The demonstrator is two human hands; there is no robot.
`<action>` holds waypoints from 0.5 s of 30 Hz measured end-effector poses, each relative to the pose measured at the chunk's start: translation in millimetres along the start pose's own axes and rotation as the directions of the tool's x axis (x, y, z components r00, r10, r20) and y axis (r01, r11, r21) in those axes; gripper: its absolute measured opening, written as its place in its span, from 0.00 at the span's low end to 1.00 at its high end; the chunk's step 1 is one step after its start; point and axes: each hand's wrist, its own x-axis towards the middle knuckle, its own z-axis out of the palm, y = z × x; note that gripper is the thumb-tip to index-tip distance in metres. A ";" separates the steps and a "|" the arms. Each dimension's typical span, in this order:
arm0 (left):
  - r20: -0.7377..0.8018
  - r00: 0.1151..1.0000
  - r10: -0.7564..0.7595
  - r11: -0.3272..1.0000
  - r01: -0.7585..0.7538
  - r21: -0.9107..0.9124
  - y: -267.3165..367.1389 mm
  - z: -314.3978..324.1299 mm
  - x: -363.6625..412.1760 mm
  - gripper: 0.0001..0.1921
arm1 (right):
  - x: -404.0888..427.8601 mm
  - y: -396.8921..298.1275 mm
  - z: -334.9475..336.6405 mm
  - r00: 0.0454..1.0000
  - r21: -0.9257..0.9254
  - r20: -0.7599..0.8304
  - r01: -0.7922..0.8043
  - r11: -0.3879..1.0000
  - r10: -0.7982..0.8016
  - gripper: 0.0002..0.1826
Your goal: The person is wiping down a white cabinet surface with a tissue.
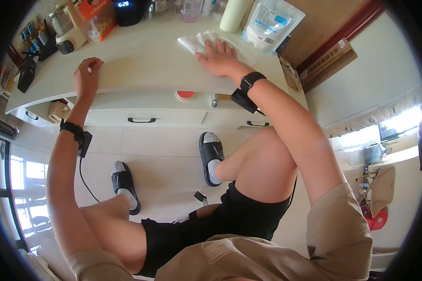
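Observation:
My right hand (218, 59) lies with spread fingers on a white tissue or wipe (191, 41), pressing it against the pale tabletop (144, 59) near the right end. Just behind that hand are a white stand-up pouch (267, 26) bearing writing and a pale green bottle (235, 15). My left hand (85, 75) rests at the front left of the table with curled fingers. A small white patch shows between its thumb and fingers; whether it is a held scrap or the tabletop behind cannot be made out.
Along the back stand a small blender (67, 33), an orange-topped food bag (98, 21), a black digital clock (128, 12) and a pink-tinted clear container (190, 12). Below the tabletop, an open shelf holds a red-lidded tub (185, 95). A cardboard box (328, 65) lies at right.

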 end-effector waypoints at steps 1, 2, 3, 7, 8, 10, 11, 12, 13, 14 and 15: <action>-0.001 1.000 0.000 1.000 0.000 0.000 1.5 -1.3 -1.0 0.10 | 3.9 -6.8 2.3 1.000 0.000 -0.001 0.001 1.000 -0.001 0.42; 0.025 1.000 -0.011 1.000 0.010 0.009 3.2 -2.4 -2.6 0.09 | 8.5 -15.0 4.9 1.000 0.011 -0.023 0.012 1.000 -0.012 0.42; 0.050 0.999 -0.018 1.000 0.018 0.015 7.2 -3.5 -1.9 0.09 | 13.1 -22.0 7.0 0.999 0.021 -0.048 0.021 1.000 -0.020 0.41; 0.057 0.998 -0.030 0.999 0.031 -0.016 2.8 2.4 -1.2 0.09 | 28.1 -64.5 24.2 0.988 0.028 -0.139 0.074 0.997 -0.069 0.40; 0.050 0.998 -0.030 0.999 0.031 -0.018 1.8 4.2 -1.0 0.09 | 30.1 -75.2 28.2 0.976 0.015 -0.172 0.139 0.990 -0.135 0.40; 0.042 0.999 -0.034 0.999 0.034 -0.013 -0.1 3.5 -2.0 0.09 | 28.8 -97.4 34.7 0.958 0.003 -0.202 0.210 0.978 -0.205 0.39; 0.040 0.998 -0.038 0.999 0.039 -0.021 0.3 2.0 -2.6 0.09 | 25.2 -107.9 36.3 0.936 0.004 -0.217 0.286 0.958 -0.278 0.39; 0.038 0.998 -0.041 0.999 0.042 -0.032 0.5 1.8 -2.0 0.08 | 22.8 -113.9 38.3 0.908 0.001 -0.233 0.358 0.934 -0.348 0.38; 0.036 0.999 -0.040 0.999 0.041 -0.031 1.2 2.5 -1.4 0.08 | 19.8 -117.3 40.0 0.907 0.000 -0.235 0.359 0.933 -0.349 0.38; 0.047 0.998 -0.045 0.999 0.046 -0.026 2.7 4.5 -1.2 0.08 | 16.6 -118.7 41.6 0.878 0.002 -0.245 0.425 0.905 -0.412 0.38; 0.056 0.997 -0.051 0.999 0.052 -0.016 1.2 4.2 -0.8 0.08 | 12.7 -122.0 40.5 0.841 0.006 -0.257 0.493 0.870 -0.475 0.38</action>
